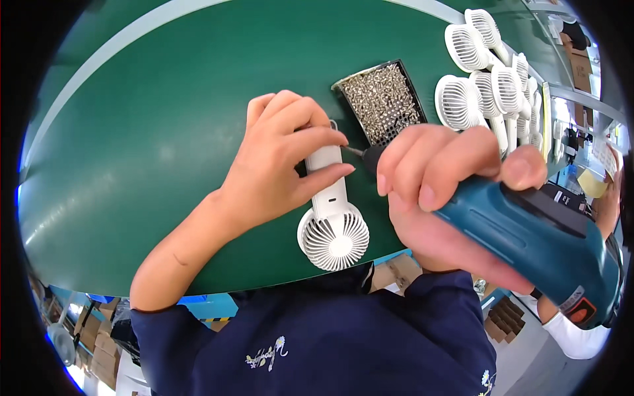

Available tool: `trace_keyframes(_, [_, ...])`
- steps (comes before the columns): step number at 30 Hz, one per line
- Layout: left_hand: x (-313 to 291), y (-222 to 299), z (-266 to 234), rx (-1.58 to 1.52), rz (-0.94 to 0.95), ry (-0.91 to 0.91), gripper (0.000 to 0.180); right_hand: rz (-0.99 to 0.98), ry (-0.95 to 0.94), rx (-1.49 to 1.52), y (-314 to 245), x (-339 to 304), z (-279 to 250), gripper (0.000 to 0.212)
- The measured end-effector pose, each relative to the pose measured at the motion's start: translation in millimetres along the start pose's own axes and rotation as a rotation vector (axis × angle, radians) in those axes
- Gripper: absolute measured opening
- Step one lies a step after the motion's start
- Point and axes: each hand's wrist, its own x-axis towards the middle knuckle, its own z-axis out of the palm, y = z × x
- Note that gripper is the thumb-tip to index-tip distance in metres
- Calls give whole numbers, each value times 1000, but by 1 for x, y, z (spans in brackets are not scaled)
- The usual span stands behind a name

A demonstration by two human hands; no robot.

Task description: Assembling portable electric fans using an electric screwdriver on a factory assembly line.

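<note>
A white handheld fan lies on the green table in front of me, its round slatted head nearest my body. My left hand is curled over the far end of its handle, thumb and index finger across it. My right hand grips a blue electric screwdriver, held slanting with its body toward the lower right. The thin driver bit points left and its tip reaches the gap between my left index finger and thumb. Whether a screw sits on the tip, I cannot tell.
Just beyond the screwdriver stands a black tray of small metal screws. Several white handheld fans are grouped at the far right. Another person's arm shows at the right rim. Cardboard boxes stand below the table at lower left.
</note>
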Motion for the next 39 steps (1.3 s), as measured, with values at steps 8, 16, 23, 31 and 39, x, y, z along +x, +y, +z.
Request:
trace_keyframes(8, [-3,0,1,-53,-48,-13,29,47,-60,21,9,6,-11,91])
trace_keyframes(16, [-2,0,2,-61,-60,10,29,46,-30,53,11,5,-12,92])
trace_keyframes(23, [-3,-1,5,-52,-57,12,30,34,-12,87,10,3,-13,88])
trace_keyframes(31, [-1,-1,4,-44,-31,21,29,-38,266,31,-9,-15,-34,88])
trace_keyframes(39, [0,3,5,-7,-63,15,30,-37,215,-4,-5,-19,-32,84])
